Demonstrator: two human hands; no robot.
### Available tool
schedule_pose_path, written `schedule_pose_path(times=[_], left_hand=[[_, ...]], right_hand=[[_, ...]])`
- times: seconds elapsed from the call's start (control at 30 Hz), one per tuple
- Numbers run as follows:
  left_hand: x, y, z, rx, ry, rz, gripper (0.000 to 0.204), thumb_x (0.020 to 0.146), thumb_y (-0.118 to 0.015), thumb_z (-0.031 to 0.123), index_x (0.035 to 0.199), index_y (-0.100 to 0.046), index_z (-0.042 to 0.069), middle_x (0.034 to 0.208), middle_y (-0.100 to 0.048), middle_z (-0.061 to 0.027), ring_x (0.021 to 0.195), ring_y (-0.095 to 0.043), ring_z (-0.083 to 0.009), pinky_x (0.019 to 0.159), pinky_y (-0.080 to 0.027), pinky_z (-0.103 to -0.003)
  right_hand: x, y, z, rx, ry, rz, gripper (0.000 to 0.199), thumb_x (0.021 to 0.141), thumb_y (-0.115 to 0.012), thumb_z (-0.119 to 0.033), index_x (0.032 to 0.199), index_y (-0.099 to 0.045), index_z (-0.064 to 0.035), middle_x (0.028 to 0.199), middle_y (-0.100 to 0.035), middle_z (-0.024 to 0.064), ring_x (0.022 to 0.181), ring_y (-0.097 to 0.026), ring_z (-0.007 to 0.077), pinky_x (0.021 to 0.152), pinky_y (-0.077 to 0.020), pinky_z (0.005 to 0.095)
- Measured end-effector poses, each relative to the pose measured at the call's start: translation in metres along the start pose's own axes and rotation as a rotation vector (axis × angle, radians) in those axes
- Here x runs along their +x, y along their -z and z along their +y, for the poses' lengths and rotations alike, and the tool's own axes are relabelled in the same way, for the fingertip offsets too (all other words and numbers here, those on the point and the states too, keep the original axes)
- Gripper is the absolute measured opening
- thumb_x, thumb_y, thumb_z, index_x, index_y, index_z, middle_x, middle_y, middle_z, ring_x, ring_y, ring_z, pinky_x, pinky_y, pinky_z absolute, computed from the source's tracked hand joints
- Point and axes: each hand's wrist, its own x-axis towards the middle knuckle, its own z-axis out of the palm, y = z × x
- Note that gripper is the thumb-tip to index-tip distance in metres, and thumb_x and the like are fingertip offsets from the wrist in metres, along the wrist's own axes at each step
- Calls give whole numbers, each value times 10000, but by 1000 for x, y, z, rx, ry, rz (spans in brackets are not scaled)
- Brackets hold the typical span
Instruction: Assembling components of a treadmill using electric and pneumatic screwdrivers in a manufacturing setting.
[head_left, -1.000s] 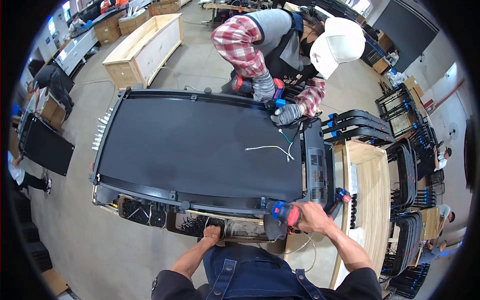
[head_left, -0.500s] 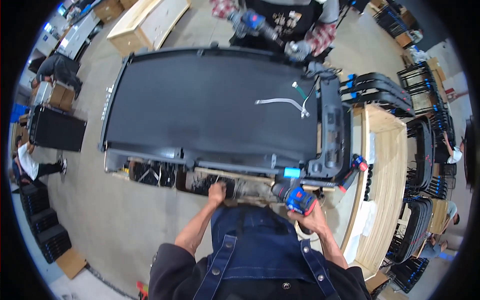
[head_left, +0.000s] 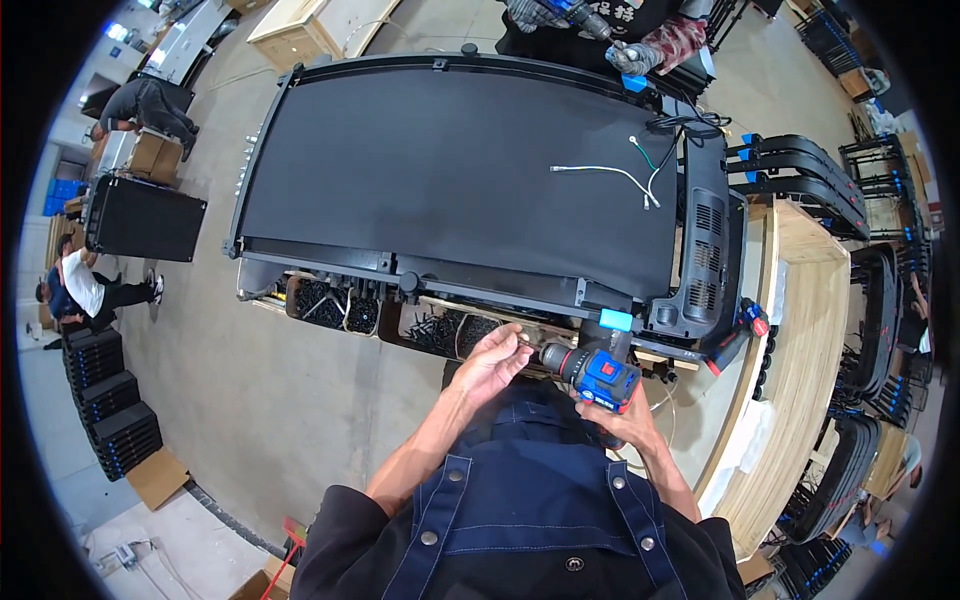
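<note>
My right hand (head_left: 628, 424) grips a blue and black cordless drill (head_left: 606, 376) from below, its chuck pointing left. The fingers of my left hand (head_left: 486, 368) are pinched together at the drill's tip. Something small and dark sits between them and the chuck, too small to name. Just beyond both hands lies a treadmill deck (head_left: 450, 170) with a black belt and grey side rails. Below its near rail, open bins (head_left: 392, 322) hold dark bolts and other small hardware. A light blue piece (head_left: 615, 320) is on the near rail, just past the drill.
Cables with white connectors (head_left: 605, 172) lie on the belt beside the motor cover (head_left: 705, 255). A second red and black power tool (head_left: 745, 330) rests near a long wooden crate (head_left: 800, 370) on the right. Across the deck a gloved co-worker's hand (head_left: 634, 58) steadies another drill (head_left: 578, 14).
My left hand has come up from the hardware bins to the drill's tip. The drill stays in my right hand. The view has shifted, and the co-worker's drill now appears higher up.
</note>
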Motion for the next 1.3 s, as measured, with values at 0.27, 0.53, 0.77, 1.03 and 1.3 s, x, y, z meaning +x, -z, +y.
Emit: schedule_pose_path(times=[0.27, 0.53, 0.77, 1.03, 1.3], left_hand=[[6, -30, -11, 238, -118, 59, 265, 929, -724, 82, 1172, -638, 22, 1062, -721, -124, 928, -732, -220, 821, -633, -313], [21, -78, -24, 271, 20, 78, 366, 986, -676, 220, 1274, -587, 13, 1118, -705, -118, 1014, -710, -213, 892, -597, -307], [41, -99, -41, 72, 279, -80, 359, 1005, -637, 317, 1191, -626, 10, 1142, -692, -134, 1058, -696, -247, 914, -603, -336], [63, -71, -48, -120, 272, -6, 372, 998, -644, 338, 1143, -647, -4, 1011, -708, -110, 919, -713, -217, 841, -614, -310], [47, -144, -3, 1101, -926, -38, 381, 912, -738, 345, 1106, -644, 30, 925, -657, -80, 857, -661, -246, 788, -532, -393]], right_hand=[[-11, 11, 0, -12, 0, 60, 405, 753, -799, -41, 1131, -655, -10, 921, -753, 54, 807, -685, 85, 748, -565, 266], [-23, 33, -23, -169, -99, 160, 373, 747, -806, -91, 1091, -679, -22, 963, -740, 78, 926, -706, 159, 858, -548, 313], [24, 61, -92, -722, -150, 96, 307, 752, -780, -140, 993, -673, 16, 828, -705, 186, 763, -698, 332, 736, -544, 393], [73, 58, -118, -1039, -131, -77, 279, 758, -717, -130, 997, -656, 2, 775, -678, 241, 783, -664, 446, 699, -537, 468], [97, 50, -142, -1178, -195, -157, 328, 684, -736, -103, 988, -662, -7, 793, -688, 234, 791, -677, 441, 705, -554, 472]])
